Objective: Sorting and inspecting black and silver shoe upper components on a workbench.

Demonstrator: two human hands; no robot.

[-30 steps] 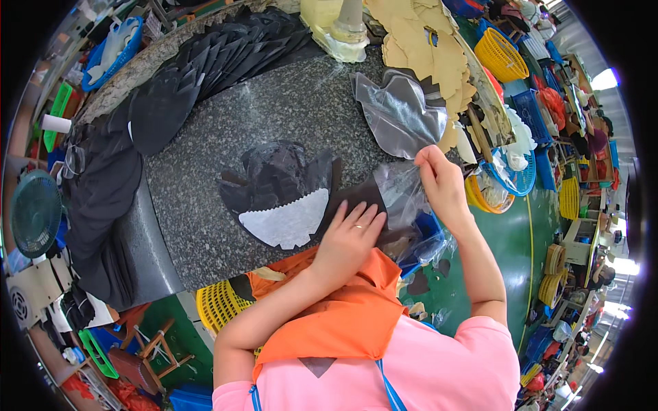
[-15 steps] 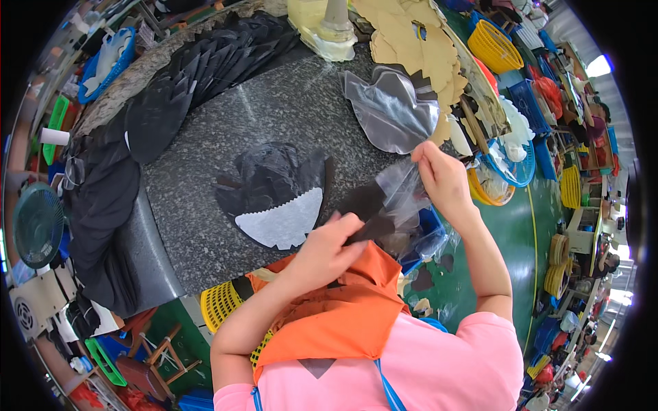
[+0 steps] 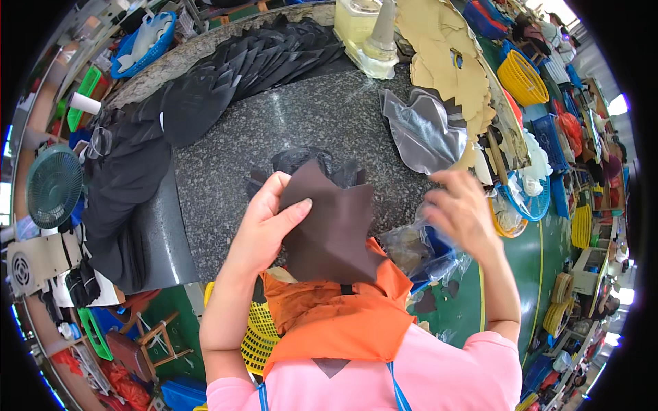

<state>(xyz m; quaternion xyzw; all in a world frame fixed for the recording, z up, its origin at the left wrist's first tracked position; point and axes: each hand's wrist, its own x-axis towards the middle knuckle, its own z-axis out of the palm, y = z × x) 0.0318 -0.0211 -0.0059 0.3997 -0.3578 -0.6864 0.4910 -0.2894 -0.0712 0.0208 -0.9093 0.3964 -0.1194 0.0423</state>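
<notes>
My left hand [image 3: 266,218] grips a dark brown cut sheet piece [image 3: 329,226] with a jagged upper edge, thumb on top of it. The piece hangs above the near edge of the speckled stone tabletop [image 3: 226,171]. To its right, my right hand [image 3: 460,209] is blurred, fingers apart, with nothing clearly held. Crumpled clear film [image 3: 411,243] lies just below that hand, over a blue bin [image 3: 439,250]. Behind the brown piece, a black cut piece [image 3: 301,161] lies on the stone, mostly hidden. A stack of film-covered grey pieces [image 3: 425,133] rests farther right.
Overlapping black pieces [image 3: 253,65] line the far left edge. A pale container and a grey cone [image 3: 382,34] stand at the back, beside tan sheets [image 3: 439,41]. Yellow basket [image 3: 257,335] sits below the table. A fan [image 3: 55,185] stands at left.
The clear film has come off the brown piece and now lies by the blue bin. My left hand has raised the piece leftward over the black one; my right hand has moved down and right.
</notes>
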